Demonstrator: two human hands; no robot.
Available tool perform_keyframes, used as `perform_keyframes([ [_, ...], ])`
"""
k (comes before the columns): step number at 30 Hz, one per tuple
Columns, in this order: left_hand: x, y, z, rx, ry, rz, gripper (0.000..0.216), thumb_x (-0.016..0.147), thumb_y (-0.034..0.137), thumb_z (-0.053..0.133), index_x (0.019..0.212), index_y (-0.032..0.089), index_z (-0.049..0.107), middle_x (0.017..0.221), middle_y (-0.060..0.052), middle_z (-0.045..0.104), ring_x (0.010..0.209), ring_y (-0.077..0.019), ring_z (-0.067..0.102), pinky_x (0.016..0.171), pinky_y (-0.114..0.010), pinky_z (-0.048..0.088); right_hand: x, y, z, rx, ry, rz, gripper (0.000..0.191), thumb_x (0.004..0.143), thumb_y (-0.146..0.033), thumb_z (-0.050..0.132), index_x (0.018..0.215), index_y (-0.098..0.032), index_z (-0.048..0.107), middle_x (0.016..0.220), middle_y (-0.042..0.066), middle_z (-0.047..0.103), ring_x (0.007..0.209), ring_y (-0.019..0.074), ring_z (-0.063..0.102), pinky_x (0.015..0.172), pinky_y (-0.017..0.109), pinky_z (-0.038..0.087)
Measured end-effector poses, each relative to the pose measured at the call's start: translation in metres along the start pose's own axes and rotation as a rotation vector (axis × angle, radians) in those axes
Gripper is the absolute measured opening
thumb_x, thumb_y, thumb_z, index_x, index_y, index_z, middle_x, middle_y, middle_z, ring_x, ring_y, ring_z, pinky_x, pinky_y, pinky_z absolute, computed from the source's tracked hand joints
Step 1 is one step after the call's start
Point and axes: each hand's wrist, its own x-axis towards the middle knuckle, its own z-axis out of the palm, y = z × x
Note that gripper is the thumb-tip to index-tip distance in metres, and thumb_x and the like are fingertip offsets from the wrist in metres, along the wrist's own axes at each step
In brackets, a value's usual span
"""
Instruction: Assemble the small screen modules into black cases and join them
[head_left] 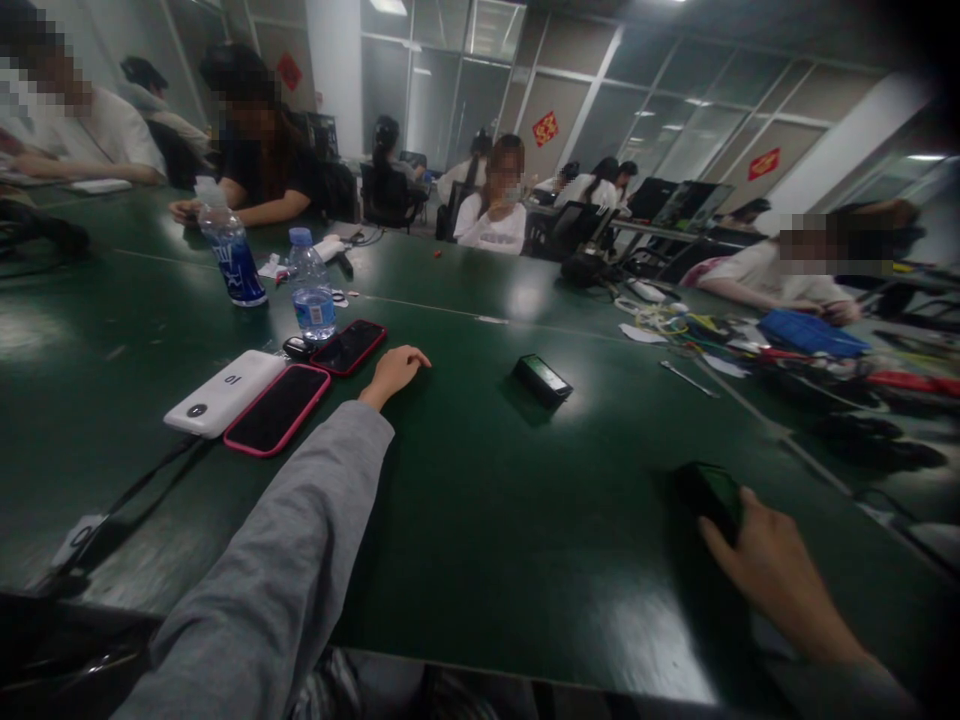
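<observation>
My left hand lies on the dark green table, arm in a grey sleeve stretched forward, fingers loosely curled and holding nothing. It rests just right of a phone in a red case and another phone in a pink case. My right hand is at the lower right, fingers laid over a small dark green box on the table. A second small dark box lies between the hands, farther out.
A white power bank with a cable sits left of the phones. Two water bottles stand behind them. Wires, tools and a blue tray clutter the right side. Several people sit around the tables.
</observation>
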Motion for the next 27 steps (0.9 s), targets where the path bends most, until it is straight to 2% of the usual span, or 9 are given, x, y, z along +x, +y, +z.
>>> perform_keyframes([
  [2,0.0,0.001,-0.001,0.017,0.001,-0.01,0.03,0.091,0.019,0.046,0.094,0.024,0.075,0.11,-0.003,0.071,0.102,-0.0194,0.063,0.096,-0.036,0.048,-0.004,-0.054,0.027,-0.055,-0.042,-0.188,0.077,0.089,-0.059,0.041,0.142,-0.004,0.04,0.123,0.033,0.05,0.125,0.0409,0.047,0.096,0.061,0.041],
  [6,-0.001,0.006,-0.003,0.038,0.003,-0.012,0.03,0.09,0.017,0.047,0.093,0.023,0.076,0.109,-0.003,0.071,0.102,-0.019,0.064,0.096,-0.034,0.048,0.015,-0.183,0.077,0.093,-0.08,-0.456,0.057,0.095,-0.042,0.045,0.143,-0.012,0.038,0.132,0.021,0.047,0.122,0.0325,0.048,0.102,0.052,0.045],
  [8,-0.002,0.007,-0.003,0.038,0.005,-0.01,0.03,0.09,0.016,0.047,0.093,0.023,0.076,0.109,-0.003,0.072,0.103,-0.0188,0.064,0.096,-0.034,0.048,0.039,-0.231,0.102,0.137,-0.121,-0.521,0.055,0.095,-0.039,0.046,0.143,-0.013,0.036,0.132,0.019,0.047,0.121,0.0308,0.048,0.101,0.049,0.047],
  [10,-0.001,0.007,-0.003,0.037,0.007,-0.012,0.029,0.09,0.016,0.047,0.093,0.023,0.076,0.108,-0.003,0.072,0.102,-0.0186,0.064,0.096,-0.034,0.048,0.067,-0.263,0.128,0.162,-0.089,-0.522,0.052,0.094,-0.034,0.046,0.14,-0.011,0.039,0.127,0.019,0.05,0.12,0.0316,0.048,0.101,0.05,0.047],
  [13,-0.001,0.006,-0.002,0.04,0.004,-0.005,0.029,0.09,0.016,0.047,0.092,0.023,0.075,0.108,-0.003,0.072,0.102,-0.0186,0.064,0.096,-0.034,0.048,0.098,-0.284,0.158,0.202,-0.019,-0.454,0.05,0.091,-0.029,0.047,0.136,-0.008,0.042,0.123,0.02,0.05,0.118,0.0333,0.048,0.098,0.053,0.048],
  [16,0.001,0.004,-0.001,0.047,0.009,0.0,0.029,0.09,0.017,0.047,0.092,0.023,0.075,0.108,-0.003,0.072,0.102,-0.0185,0.064,0.096,-0.034,0.048,0.107,-0.284,0.173,0.266,0.014,-0.444,0.053,0.089,-0.028,0.049,0.136,-0.006,0.041,0.125,0.022,0.049,0.12,0.0337,0.047,0.1,0.053,0.046],
  [19,0.002,0.001,0.0,0.042,0.009,0.011,0.029,0.09,0.017,0.047,0.092,0.023,0.075,0.107,-0.003,0.072,0.101,-0.0181,0.064,0.096,-0.034,0.048,0.106,-0.277,0.178,0.344,0.025,-0.37,0.056,0.087,-0.031,0.054,0.134,-0.003,0.042,0.125,0.024,0.05,0.121,0.0331,0.049,0.103,0.05,0.045],
  [23,0.003,-0.003,0.002,0.034,0.014,0.018,0.029,0.09,0.018,0.047,0.092,0.023,0.075,0.106,-0.003,0.072,0.099,-0.0174,0.064,0.096,-0.034,0.048,0.108,-0.272,0.18,0.426,-0.04,-0.246,0.053,0.084,-0.035,0.061,0.126,-0.006,0.049,0.116,0.021,0.058,0.109,0.0324,0.058,0.096,0.049,0.05],
  [27,0.004,-0.004,0.003,0.044,0.022,0.041,0.029,0.089,0.017,0.047,0.092,0.023,0.075,0.105,-0.003,0.072,0.098,-0.017,0.064,0.096,-0.033,0.048,0.107,-0.276,0.175,0.382,-0.027,-0.367,0.051,0.084,-0.028,0.059,0.13,-0.008,0.048,0.121,0.02,0.056,0.113,0.0318,0.056,0.098,0.049,0.048],
])
